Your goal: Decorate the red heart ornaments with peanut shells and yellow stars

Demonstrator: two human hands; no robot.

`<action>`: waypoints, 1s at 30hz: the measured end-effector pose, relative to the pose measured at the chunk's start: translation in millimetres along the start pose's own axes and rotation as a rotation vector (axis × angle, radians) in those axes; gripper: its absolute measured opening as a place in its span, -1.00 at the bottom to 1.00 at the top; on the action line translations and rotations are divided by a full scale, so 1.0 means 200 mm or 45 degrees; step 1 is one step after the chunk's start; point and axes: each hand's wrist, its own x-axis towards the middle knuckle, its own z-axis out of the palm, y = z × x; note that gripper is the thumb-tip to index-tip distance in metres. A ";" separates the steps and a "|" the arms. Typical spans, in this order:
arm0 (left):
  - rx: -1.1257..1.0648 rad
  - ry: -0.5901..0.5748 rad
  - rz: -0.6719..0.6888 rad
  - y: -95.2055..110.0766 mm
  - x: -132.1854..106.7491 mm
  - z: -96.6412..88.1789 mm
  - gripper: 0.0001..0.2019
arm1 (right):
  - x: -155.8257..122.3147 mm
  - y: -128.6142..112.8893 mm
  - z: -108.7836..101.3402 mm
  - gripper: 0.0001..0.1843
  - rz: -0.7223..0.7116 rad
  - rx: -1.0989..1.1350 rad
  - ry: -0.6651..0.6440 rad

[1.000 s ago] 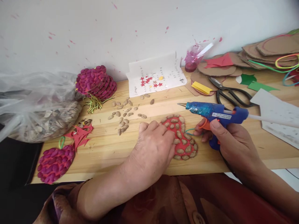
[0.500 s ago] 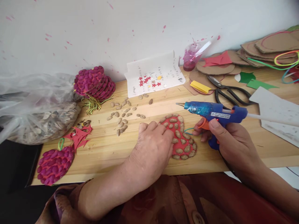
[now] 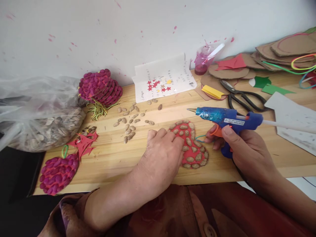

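My left hand [image 3: 161, 154] lies knuckles up on the left part of a red cut-out [image 3: 192, 146] studded with tan seed shells. Its fingers are curled and pressed down on the cut-out; anything under the fingertips is hidden. My right hand [image 3: 243, 149] grips a blue hot-glue gun [image 3: 227, 119] just right of the cut-out. The gun is held level, its metal nozzle pointing left above the cut-out's top edge, a white glue stick sticking out at the back. A green loop [image 3: 200, 137] shows at the cut-out's right side.
Loose seed shells [image 3: 130, 123] lie on the wooden board [image 3: 111, 158]. A clear bag of shells [image 3: 41, 126] sits at left. Purple shell-covered pieces [image 3: 100, 86], [image 3: 58, 172], red scraps [image 3: 84, 143], a star sheet [image 3: 163, 79], black scissors [image 3: 243, 97] and cardboard shapes [image 3: 283, 52] surround the work.
Hardly anything has moved. Both hands keep their places on the cut-out and the glue gun; only the view has shifted slightly.
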 end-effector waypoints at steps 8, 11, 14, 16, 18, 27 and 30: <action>-0.013 0.005 -0.005 0.00 0.00 0.00 -0.92 | 0.00 0.00 0.01 -0.63 0.020 0.005 0.000; -0.018 0.008 -0.007 0.01 0.00 0.00 -0.93 | -0.01 -0.01 0.01 -0.62 0.012 -0.003 0.002; -0.024 0.019 -0.014 0.01 0.00 0.00 -0.93 | -0.01 -0.03 0.01 -0.62 0.006 -0.018 -0.002; -0.045 0.025 -0.027 0.01 0.00 -0.01 -0.96 | -0.01 -0.03 0.01 -0.63 0.013 -0.025 -0.005; -0.081 0.051 -0.034 -0.01 -0.01 -0.02 -0.95 | -0.01 -0.04 0.01 -0.63 0.022 -0.026 -0.006; -0.130 0.360 -0.166 -0.23 -0.11 -0.11 -0.84 | 0.00 -0.03 0.01 -0.61 0.018 -0.026 -0.017; -0.082 0.414 -0.234 -0.31 -0.17 -0.11 -0.79 | 0.00 -0.02 0.00 -0.62 0.016 -0.032 -0.023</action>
